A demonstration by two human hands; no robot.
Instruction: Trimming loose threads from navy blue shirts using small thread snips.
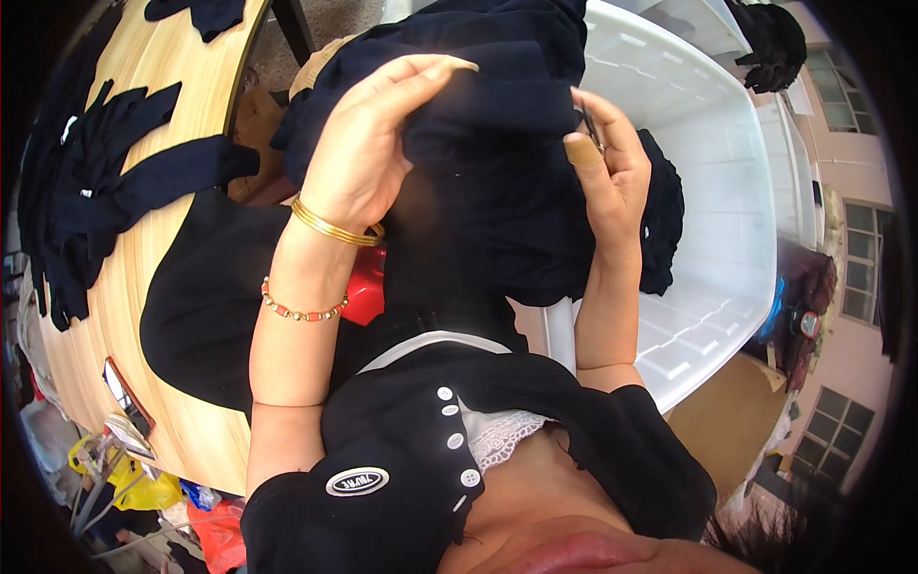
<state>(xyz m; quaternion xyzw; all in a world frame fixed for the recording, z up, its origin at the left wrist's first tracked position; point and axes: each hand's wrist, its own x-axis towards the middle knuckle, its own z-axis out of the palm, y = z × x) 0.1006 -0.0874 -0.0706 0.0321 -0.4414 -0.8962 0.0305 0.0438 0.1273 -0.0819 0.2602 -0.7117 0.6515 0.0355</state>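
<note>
A navy garment (497, 105) is stretched in a folded band between my two hands, and more of its cloth hangs over my lap. My left hand (368, 143) is closed on the band's left part, thumb and forefinger pressed together at the upper edge; its other fingers lie partly behind cloth. At the band's right end, my right hand (612, 172) is closed around a small dark metal tool (590, 124) that looks like thread snips, mostly hidden by the fingers. A tan covering wraps that thumb's tip. The right forefinger touches the garment's edge.
On the left, a wooden table (182, 277) bears several dark garments (105, 191) and a phone-like object (129, 394). A large white plastic bin (717, 220) stands to the right, with dark cloth (660, 220) against its near side. Coloured plastic bags (143, 483) lie at lower left.
</note>
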